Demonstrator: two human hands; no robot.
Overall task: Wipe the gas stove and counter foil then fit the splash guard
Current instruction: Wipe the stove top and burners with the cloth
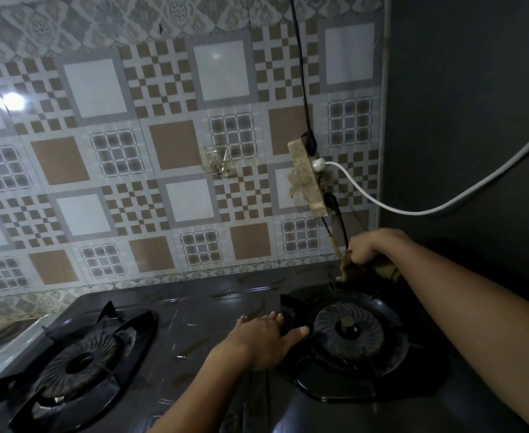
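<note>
Gas stove [213, 314], a dark two-burner unit, sits on the counter against the tiled wall [150, 145]. The right hand [361, 250] reaches to the back right corner, its fingers curled round a brownish cloth [347, 267] pressed near the stove's rear edge, just below the power strip [307, 176] and its hanging cords. The left hand [263, 339] steadies the right pan support [291, 310], thumb and fingers closed on one black prong. Judged step: wiping the rear corner behind the right burner [347, 334]. To do it well, the cloth should be drawn forward in overlapping strokes, kept clear of the cords, while the support is held or lifted so grime beneath its ring can be reached. No splash guard is visible; fitting appears not yet begun.
</note>
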